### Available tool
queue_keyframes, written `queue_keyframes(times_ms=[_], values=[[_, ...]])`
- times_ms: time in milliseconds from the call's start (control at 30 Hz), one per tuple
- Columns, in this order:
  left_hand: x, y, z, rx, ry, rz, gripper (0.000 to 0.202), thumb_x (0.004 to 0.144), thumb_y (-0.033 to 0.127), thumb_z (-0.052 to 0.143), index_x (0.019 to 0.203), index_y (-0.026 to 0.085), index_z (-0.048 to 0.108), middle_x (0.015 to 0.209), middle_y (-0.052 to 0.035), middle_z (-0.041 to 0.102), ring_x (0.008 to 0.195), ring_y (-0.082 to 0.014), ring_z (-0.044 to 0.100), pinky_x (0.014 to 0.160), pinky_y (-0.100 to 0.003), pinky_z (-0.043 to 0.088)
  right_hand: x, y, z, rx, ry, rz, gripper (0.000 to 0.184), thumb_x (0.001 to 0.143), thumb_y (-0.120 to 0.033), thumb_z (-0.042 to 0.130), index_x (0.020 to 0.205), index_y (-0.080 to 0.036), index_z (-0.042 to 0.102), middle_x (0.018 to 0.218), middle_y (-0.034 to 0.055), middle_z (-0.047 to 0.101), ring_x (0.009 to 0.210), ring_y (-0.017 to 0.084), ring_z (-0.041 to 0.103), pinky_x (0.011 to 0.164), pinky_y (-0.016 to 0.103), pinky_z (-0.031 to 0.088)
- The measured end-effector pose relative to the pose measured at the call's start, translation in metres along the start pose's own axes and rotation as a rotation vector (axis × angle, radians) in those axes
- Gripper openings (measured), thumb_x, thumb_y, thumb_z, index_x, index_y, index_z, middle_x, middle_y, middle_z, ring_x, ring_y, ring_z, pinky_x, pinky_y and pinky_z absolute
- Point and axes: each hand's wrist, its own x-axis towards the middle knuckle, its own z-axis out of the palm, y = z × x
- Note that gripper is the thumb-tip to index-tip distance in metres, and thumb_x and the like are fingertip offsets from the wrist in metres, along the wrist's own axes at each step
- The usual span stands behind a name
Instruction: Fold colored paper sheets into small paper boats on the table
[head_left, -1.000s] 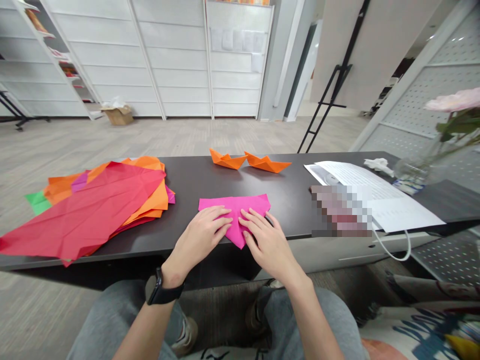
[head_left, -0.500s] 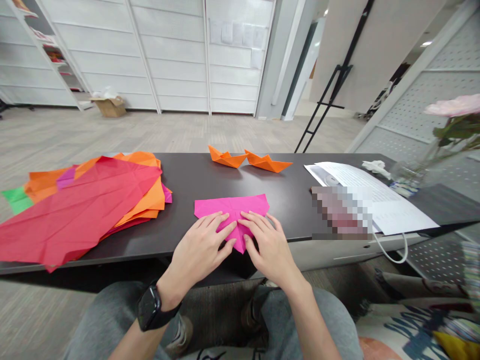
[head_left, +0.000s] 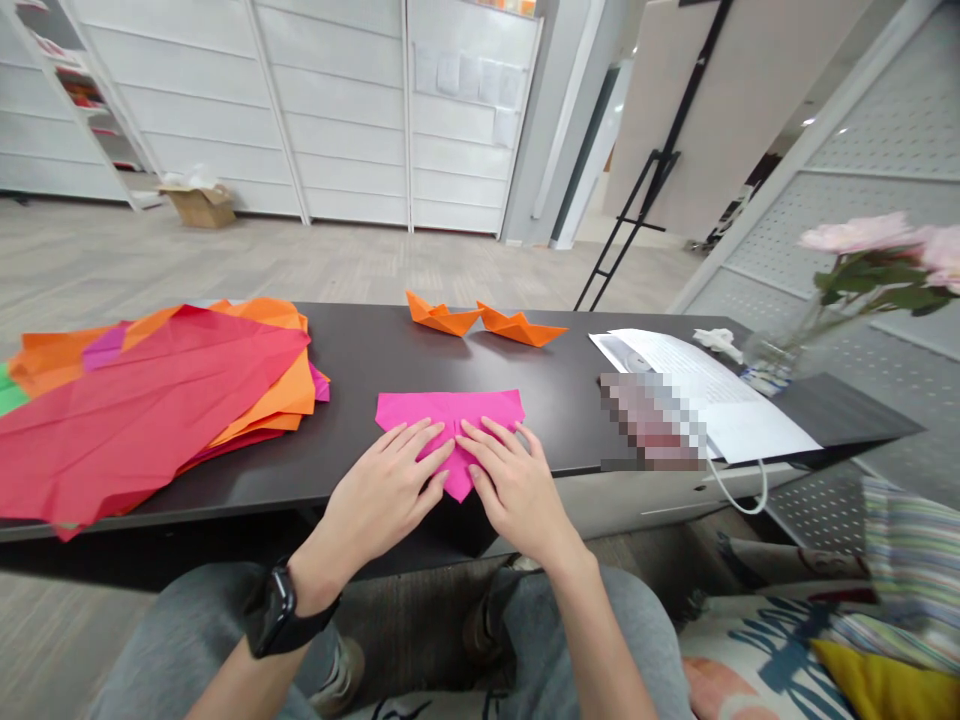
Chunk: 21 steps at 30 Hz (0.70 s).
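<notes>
Together, the left hand and right hand rest loosely spread fingers on folded pink paper lying beneath them; uneven pressure could make it slip, skewing the creases. Beyond the fingertips sit 2 orange paper boats.
</notes>
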Motion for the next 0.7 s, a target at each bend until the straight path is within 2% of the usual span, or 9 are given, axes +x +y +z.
queue_keyframes(times_ms=[100, 200, 300, 467, 600, 700], values=[[0.0006, -0.0001, 0.0009, 0.013, -0.007, 0.025, 0.041, 0.100, 0.028, 0.044, 0.137, 0.016, 0.056, 0.144, -0.0149, 0.057, 0.135, -0.0303, 0.050, 0.112, -0.049, 0.039, 0.0000, -0.0019, -0.0005, 0.000, -0.008, 0.012, 0.040, 0.102, -0.024, 0.043, 0.140, -0.027, 0.054, 0.146, 0.0014, 0.057, 0.139, 0.022, 0.045, 0.120, 0.047, 0.022], [0.0014, 0.0007, 0.0004, 0.026, 0.015, 0.042, 0.039, 0.099, 0.026, 0.045, 0.134, 0.019, 0.060, 0.143, -0.0147, 0.058, 0.133, -0.0320, 0.052, 0.111, -0.052, 0.039, 0.0001, -0.0032, 0.0005, 0.010, 0.008, 0.030, 0.037, 0.102, -0.024, 0.044, 0.136, -0.026, 0.057, 0.144, 0.0016, 0.060, 0.137, 0.021, 0.047, 0.119, 0.047, 0.022], [0.0010, 0.0007, 0.0008, 0.068, 0.049, 0.093, 0.037, 0.099, 0.025, 0.044, 0.131, 0.018, 0.062, 0.141, -0.0144, 0.060, 0.133, -0.0315, 0.052, 0.110, -0.050, 0.040, 0.0002, -0.0032, 0.0020, 0.031, 0.033, 0.037, 0.033, 0.103, -0.027, 0.044, 0.131, -0.026, 0.060, 0.139, 0.0023, 0.063, 0.134, 0.021, 0.050, 0.119, 0.047, 0.023], [-0.0008, -0.0015, 0.0016, 0.145, 0.043, 0.181, 0.038, 0.099, 0.020, 0.041, 0.131, 0.017, 0.062, 0.142, -0.0128, 0.060, 0.135, -0.0300, 0.051, 0.109, -0.047, 0.039, -0.0006, -0.0018, 0.0030, 0.045, 0.045, 0.044, 0.032, 0.103, -0.027, 0.045, 0.129, -0.025, 0.062, 0.138, 0.0023, 0.064, 0.133, 0.021, 0.051, 0.118, 0.047, 0.024], [-0.0018, -0.0032, 0.0016, 0.155, 0.050, 0.172, 0.037, 0.100, 0.023, 0.043, 0.132, 0.021, 0.062, 0.144, -0.0083, 0.059, 0.138, -0.0289, 0.048, 0.109, -0.047, 0.037, -0.0022, -0.0007, 0.0019, 0.067, 0.036, 0.044, 0.034, 0.103, -0.024, 0.042, 0.133, -0.025, 0.058, 0.142, 0.0017, 0.061, 0.135, 0.019, 0.049, 0.118, 0.045, 0.026], [-0.0029, -0.0045, 0.0047, 0.151, 0.034, 0.193, 0.039, 0.101, 0.022, 0.042, 0.136, 0.019, 0.058, 0.147, -0.0088, 0.056, 0.139, -0.0283, 0.046, 0.109, -0.046, 0.037, -0.0032, -0.0003, 0.0020, 0.070, 0.032, 0.040, 0.035, 0.103, -0.022, 0.042, 0.134, -0.025, 0.058, 0.143, 0.0009, 0.060, 0.136, 0.019, 0.049, 0.117, 0.044, 0.027]])
